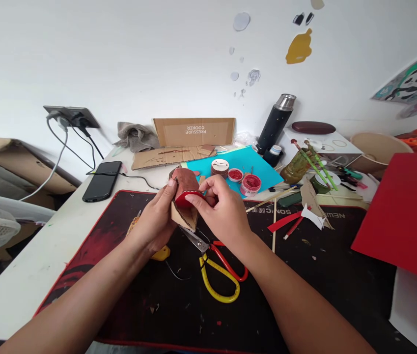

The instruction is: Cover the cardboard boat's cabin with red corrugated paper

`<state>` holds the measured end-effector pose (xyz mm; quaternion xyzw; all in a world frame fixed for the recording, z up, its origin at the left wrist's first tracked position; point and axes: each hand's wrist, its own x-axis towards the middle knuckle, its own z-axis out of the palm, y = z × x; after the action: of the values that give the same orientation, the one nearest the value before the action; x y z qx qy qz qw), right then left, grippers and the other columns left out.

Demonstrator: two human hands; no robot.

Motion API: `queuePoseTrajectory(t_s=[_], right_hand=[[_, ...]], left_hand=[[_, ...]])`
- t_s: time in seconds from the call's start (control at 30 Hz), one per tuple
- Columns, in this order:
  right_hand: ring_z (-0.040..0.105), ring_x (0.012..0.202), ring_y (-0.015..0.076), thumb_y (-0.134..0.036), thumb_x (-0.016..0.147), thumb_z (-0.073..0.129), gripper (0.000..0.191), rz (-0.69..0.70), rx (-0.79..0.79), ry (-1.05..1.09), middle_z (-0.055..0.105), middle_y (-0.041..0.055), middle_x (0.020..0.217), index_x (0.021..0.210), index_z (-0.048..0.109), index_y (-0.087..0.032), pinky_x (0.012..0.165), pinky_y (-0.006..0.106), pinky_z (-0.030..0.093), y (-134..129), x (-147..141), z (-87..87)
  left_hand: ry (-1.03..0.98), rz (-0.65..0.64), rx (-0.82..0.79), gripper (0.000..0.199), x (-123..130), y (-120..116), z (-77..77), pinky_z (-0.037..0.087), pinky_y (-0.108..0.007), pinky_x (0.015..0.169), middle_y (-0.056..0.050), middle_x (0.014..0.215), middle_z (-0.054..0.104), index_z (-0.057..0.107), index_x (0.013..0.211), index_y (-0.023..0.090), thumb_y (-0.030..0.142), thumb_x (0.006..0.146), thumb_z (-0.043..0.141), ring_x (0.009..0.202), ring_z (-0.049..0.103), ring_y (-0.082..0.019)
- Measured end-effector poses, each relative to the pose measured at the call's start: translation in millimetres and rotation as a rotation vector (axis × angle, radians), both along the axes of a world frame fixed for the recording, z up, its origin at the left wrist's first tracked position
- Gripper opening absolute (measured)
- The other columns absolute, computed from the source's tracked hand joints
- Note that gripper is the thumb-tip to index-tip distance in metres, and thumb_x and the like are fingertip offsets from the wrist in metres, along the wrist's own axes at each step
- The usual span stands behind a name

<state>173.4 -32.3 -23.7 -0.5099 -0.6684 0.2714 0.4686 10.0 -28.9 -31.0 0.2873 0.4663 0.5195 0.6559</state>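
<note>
My left hand (156,216) is wrapped round a small cardboard piece (184,216) with a curved, reddish-brown painted top. Between the thumb and fingers of my right hand (219,201) is a red paper piece (186,199) with a pale edge, pressed against the front of the cardboard. My left fingers are partly hidden behind the cardboard. Just below my hands, scissors (203,246) with one yellow and one red handle lie on the dark mat (164,309). A yellow object (161,254) sits under my left wrist, partly covered.
Open jars of red paint (250,184) stand on a blue sheet (204,164) behind my hands. A phone (102,182) lies at the left. To the right are paper scraps (313,216), a thin stick (274,226) and a large red sheet (403,211). A black flask (276,123) leans near the wall.
</note>
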Motion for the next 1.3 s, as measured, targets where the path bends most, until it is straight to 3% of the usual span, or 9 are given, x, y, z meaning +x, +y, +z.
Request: queuePoseTrajectory(t_s=[0.23,0.37,0.7,1.07,1.3], right_hand=[[0.047,0.059,0.0142,-0.036,0.096,0.083,0.028,0.026,-0.069,0.132,0.045,-0.011,0.065,0.094,0.057,-0.027,0.062,0.03,0.037,4,1,-2.0],[0.049,0.061,0.0149,-0.042,0.093,0.085,0.03,0.053,-0.129,0.202,0.048,-0.01,0.068,0.096,0.059,-0.027,0.063,0.031,0.039,7,3,-2.4],[0.054,0.068,0.0163,-0.051,0.094,0.08,0.033,0.155,-0.185,0.346,0.06,-0.0041,0.077,0.088,0.06,-0.025,0.066,0.032,0.044,12,4,-6.2],[0.058,0.072,0.017,-0.059,0.094,0.078,0.038,0.16,-0.22,0.465,0.063,-0.0018,0.08,0.091,0.063,-0.024,0.067,0.032,0.046,15,6,-6.9],[0.051,0.064,0.016,-0.074,0.086,0.083,0.052,0.204,-0.337,0.531,0.055,-0.0037,0.074,0.091,0.061,-0.026,0.053,0.029,0.036,17,6,-9.4]], left_hand=[[-0.077,-0.038,0.015,0.063,0,-1,2.5,0.067,-0.043,0.092,-0.012,0.116,0.088,0.08,0.129,0.022,0.065,0.084,0.091,0.115,0.081,-0.038],[-0.089,-0.052,0.037,0.061,-1,0,2.6,0.067,-0.043,0.093,-0.011,0.117,0.088,0.079,0.135,0.023,0.064,0.09,0.086,0.115,0.082,-0.038],[-0.161,-0.117,-0.032,0.05,-3,1,7.3,0.069,-0.034,0.079,-0.014,0.1,0.088,0.079,0.133,0.013,0.054,0.112,0.061,0.082,0.083,-0.024],[-0.17,-0.066,-0.04,0.043,-2,1,11.0,0.067,-0.029,0.067,-0.008,0.083,0.085,0.083,0.121,0.014,0.053,0.108,0.068,0.068,0.079,-0.02],[-0.095,-0.024,-0.006,0.056,-2,0,6.7,0.07,-0.038,0.081,-0.012,0.1,0.088,0.08,0.136,0.016,0.057,0.098,0.08,0.089,0.085,-0.03]])
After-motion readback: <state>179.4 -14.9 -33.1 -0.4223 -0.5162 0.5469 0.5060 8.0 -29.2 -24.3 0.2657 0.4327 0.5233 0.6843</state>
